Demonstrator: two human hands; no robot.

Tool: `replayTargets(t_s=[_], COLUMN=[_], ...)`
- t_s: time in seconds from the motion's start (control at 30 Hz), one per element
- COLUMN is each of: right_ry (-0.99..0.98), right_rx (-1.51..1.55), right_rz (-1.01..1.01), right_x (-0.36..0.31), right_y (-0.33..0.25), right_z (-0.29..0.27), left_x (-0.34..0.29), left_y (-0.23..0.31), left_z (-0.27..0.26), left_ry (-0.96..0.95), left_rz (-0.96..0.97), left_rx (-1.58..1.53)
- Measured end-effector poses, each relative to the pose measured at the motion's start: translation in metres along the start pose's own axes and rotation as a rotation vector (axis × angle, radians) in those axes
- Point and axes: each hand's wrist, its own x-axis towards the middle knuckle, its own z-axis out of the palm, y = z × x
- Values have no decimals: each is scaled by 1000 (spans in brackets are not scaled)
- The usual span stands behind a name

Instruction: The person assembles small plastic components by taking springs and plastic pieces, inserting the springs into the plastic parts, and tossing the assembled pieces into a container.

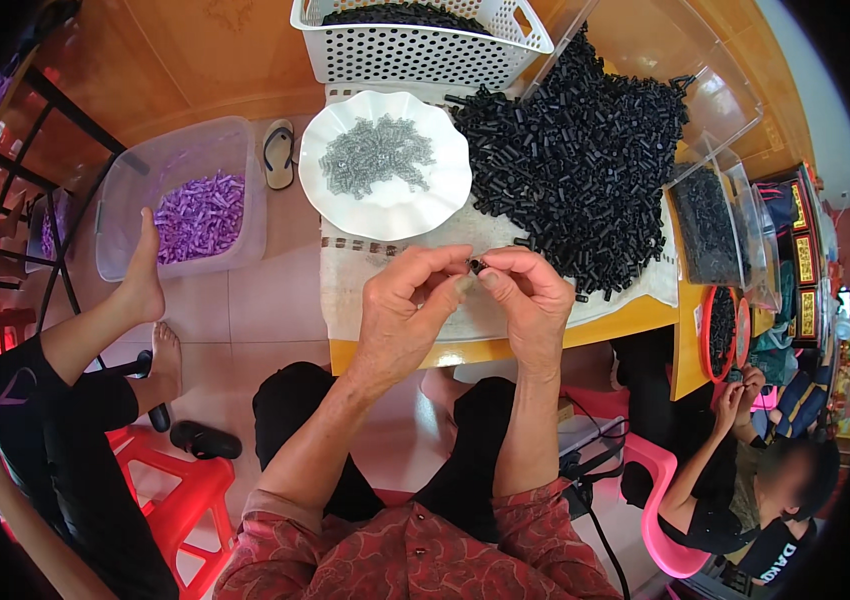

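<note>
My left hand (pixel 407 308) and my right hand (pixel 531 298) meet over the cloth (pixel 350 290) near the table's front edge. Thumb and forefinger of my right hand pinch a small black tube piece (pixel 476 266). The fingertips of my left hand are closed at its other side; whatever they hold is too small to make out. Just beyond my left hand, a white wavy-rimmed plate (pixel 335 215) bears many small clear parts (pixel 375 157). A big heap of short black tube pieces (pixel 570 160) spreads beyond my right hand.
A white perforated basket (pixel 415 55) of black pieces stands at the back. Clear bins (pixel 710 225) and a red-rimmed basket (pixel 708 335) are on the right, near a seated person. A floor tub (pixel 110 230) at left holds purple pieces, beside another person's legs and a red stool (pixel 180 500).
</note>
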Motion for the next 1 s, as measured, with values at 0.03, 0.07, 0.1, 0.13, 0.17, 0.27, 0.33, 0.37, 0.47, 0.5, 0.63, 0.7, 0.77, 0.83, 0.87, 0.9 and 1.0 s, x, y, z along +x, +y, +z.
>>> replayTargets(t_s=[0.03,0.07,0.1,0.13,0.17,0.27,0.33,0.37,0.47,0.5,0.63,0.7,0.77,0.83,0.87,0.9,1.0], right_ry=[-2,-5,-7,-5,0,-30,-23,-17,-38,-37,-36,-41,-48,-53,-57,-57,-53], right_rx=[-26,-59,-63,-99,-128,-138,-38,62,94,94,94,101,101,104,106,106,126], right_rz=[2,6,7,-12,-32,-51,-21,8,-59,-59,-68,-61,-69,-73,-75,-75,-2], right_x=[0,-1,-1,-1,-1,-1,-2,-2,0,0,0,0,0,0,0,-1,-3], right_y=[-1,-1,-1,-1,-2,0,-1,-1,-1,0,-1,-1,-1,0,0,0,-3], right_z=[1,2,3,5,4,2,4,4,1,1,4,4,4,5,6,6,9], left_x=[0,0,0,0,1,0,2,4,7,7,7,6,6,5,5,5,4], left_y=[1,1,1,0,1,0,-5,-6,-3,-1,1,-1,-2,-3,-3,-3,-2], left_z=[0,-1,-2,-3,-2,-1,-3,-5,-9,-9,-8,-7,-7,-6,-6,-5,-4], left_ry=[-5,-9,-7,-12,-19,-10,-17,-23,-88,-89,-101,-106,-82,-75,-68,-68,-54], left_rz=[-2,-5,-5,14,33,-54,-164,-273,-339,-340,-357,-341,-293,-288,-285,-285,-257], left_rx=[-3,-13,-17,-33,-42,-101,-331,-562,-815,-815,-835,-820,-746,-734,-724,-724,-662])
